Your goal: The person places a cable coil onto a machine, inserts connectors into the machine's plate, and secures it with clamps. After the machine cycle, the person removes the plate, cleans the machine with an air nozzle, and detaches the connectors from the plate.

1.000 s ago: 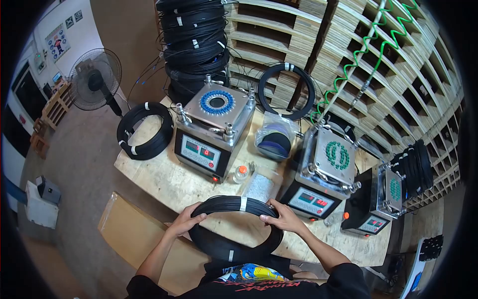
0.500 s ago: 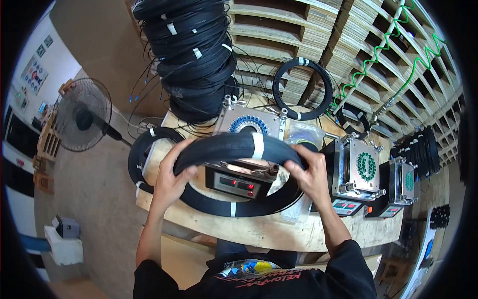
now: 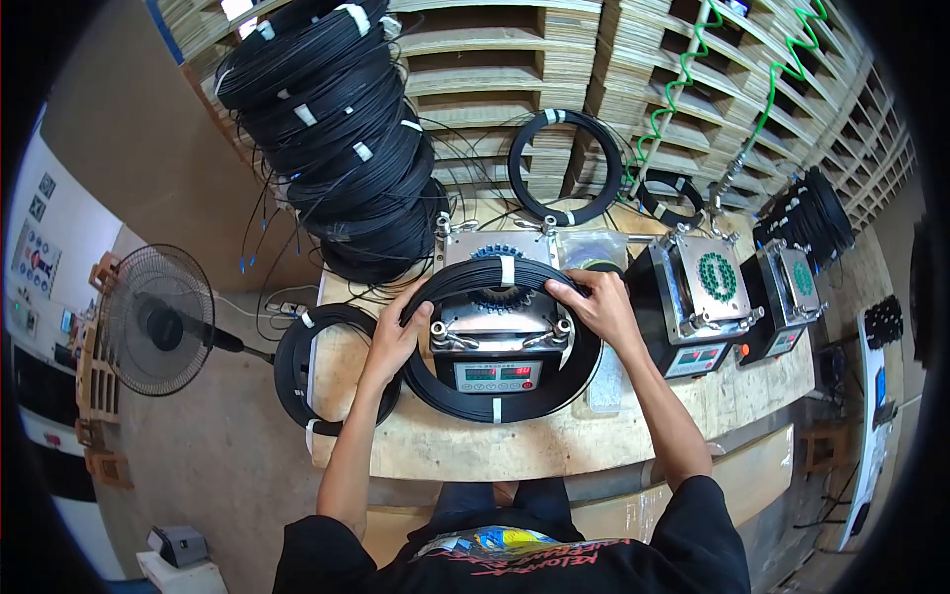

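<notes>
A black cable coil (image 3: 450, 393) bound with white tape is held up by both hands in front of a curing machine with a steel plate and lit red display (image 3: 498, 374). My left hand (image 3: 399, 342) grips the coil's upper left side, thumb on the near face. At its upper right, my right hand (image 3: 602, 309) is closed around the coil. Through the ring show the machine's plate, clamps and display. A circle of blue connectors (image 3: 500, 249) on the plate is partly hidden behind the coil's top.
A tall stack of black coils (image 3: 336, 148) stands at back left. Another coil (image 3: 290, 371) overhangs the table's left edge, and one (image 3: 517, 170) leans at the back. Two machines with green connectors (image 3: 716, 277) sit right. A fan (image 3: 158, 327) stands left.
My view has shifted, so the surroundings sit differently. The coil is now tilted more upright, showing its ring opening and more of the machine behind. Both hands keep their hold.
</notes>
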Available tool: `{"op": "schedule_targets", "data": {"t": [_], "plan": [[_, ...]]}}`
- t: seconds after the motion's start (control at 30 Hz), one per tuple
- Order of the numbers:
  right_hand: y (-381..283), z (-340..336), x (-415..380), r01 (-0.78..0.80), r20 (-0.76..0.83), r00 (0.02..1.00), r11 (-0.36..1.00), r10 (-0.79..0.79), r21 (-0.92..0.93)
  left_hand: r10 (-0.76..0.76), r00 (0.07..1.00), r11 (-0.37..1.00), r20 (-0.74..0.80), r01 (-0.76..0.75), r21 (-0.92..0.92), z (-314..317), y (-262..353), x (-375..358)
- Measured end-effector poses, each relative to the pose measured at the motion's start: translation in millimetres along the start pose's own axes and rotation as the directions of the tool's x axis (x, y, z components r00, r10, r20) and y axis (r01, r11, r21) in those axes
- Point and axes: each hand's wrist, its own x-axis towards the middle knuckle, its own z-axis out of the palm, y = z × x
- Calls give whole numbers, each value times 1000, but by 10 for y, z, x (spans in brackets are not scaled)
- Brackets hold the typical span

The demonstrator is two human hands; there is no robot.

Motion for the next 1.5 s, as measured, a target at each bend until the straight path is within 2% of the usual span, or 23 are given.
{"op": "schedule_targets", "data": {"t": [0.03, 0.07, 0.1, 0.17, 0.23, 0.3, 0.37, 0.43, 0.53, 0.63, 0.7, 0.77, 0.83, 0.9, 0.97, 1.03, 1.17, 1.23, 1.3, 1.37, 1.4, 1.43, 1.5], "plan": [[1, -6, -25, -58, 27, 998, 996, 60, -71, 8, 1000, 1000, 17, -8, 5, 16, -21, -13], [199, 96, -7, 104, -63, 992, 991, -109, -80, -15, 999, 1000, 35, 15, -11, 33, -54, -39], [249, 123, -28, 98, -76, 992, 992, -104, -76, -38, 998, 999, 49, 39, -26, 39, -69, -75], [277, 131, -32, 98, -29, 995, 995, -98, -13, -14, 996, 1000, 85, 14, -1, -5, -75, -98], [263, 89, -24, 80, 27, 997, 996, -78, -48, -56, 986, 985, 158, 80, -151, -47, -103, -149], [295, 81, -20, 46, 94, 994, 999, -46, 4, 1, 982, 989, 191, 27, -143, -61, -96, -172], [305, -19, -58, 108, 161, 979, 990, -121, 88, -94, 976, 952, 197, 145, -268, -94, -81, -173], [424, -37, -53, 141, 192, 969, 987, -154, 83, -76, 972, 933, 224, 149, -327, -148, -254, -80], [522, -155, -116, 194, 215, 954, 978, -207, 80, -91, 980, 995, 176, 85, 44, -262, -300, -47], [698, -238, -169, 52, 329, 936, 974, -124, 219, 42, 983, 995, 181, -57, 78, -355, -156, -109], [782, -234, -283, 45, 303, 942, 948, -145, 314, 19, 979, 996, 204, -36, 77, -366, -114, -191], [785, -251, -419, -9, 236, 966, 899, -105, 438, 145, 974, 887, 173, -205, 414, -334, -70, -271], [862, -196, -484, -4, 191, 976, 864, -106, 504, 144, 977, 885, 159, -199, 420, -311, -246, -232], [941, -95, -471, 105, -50, 993, 603, -107, 791, 343, 936, 907, 71, -350, 234, -194, -364, -227], [990, -39, -395, 156, -110, 987, 530, -116, 833, 309, 949, 932, 61, -315, 180, -160, -385, -242], [865, 2, -343, 196, -174, 979, 254, -108, 947, 296, 954, 943, 40, -299, 146, -152, -415, -264], [588, -63, -284, 291, -281, 947, 50, -154, 955, 293, 952, 945, 94, -303, 122, -219, -449, -231], [591, -130, -189, 315, -302, 942, 74, -147, 946, 227, 963, 966, 147, -242, 93, -310, -375, -206], [669, -194, -27, 321, -294, 947, 310, -131, 895, 125, 962, 992, 241, -121, -33, -517, -385, -48], [667, -234, 105, 343, -306, 939, 342, -159, 875, 91, 966, 988, 240, -118, 100, -672, -201, 80], [681, -249, 211, 359, -321, 933, 486, -164, 797, 105, 960, 951, 258, -173, 257, -710, -103, 139], [617, -280, 277, 364, -332, 928, 617, -171, 698, 168, 951, 869, 261, -268, 417, -717, 9, 194], [432, -322, 346, 388, -379, 912, 626, -156, 677, 313, 897, 689, 311, -440, 576, -779, 6, 434]]}}
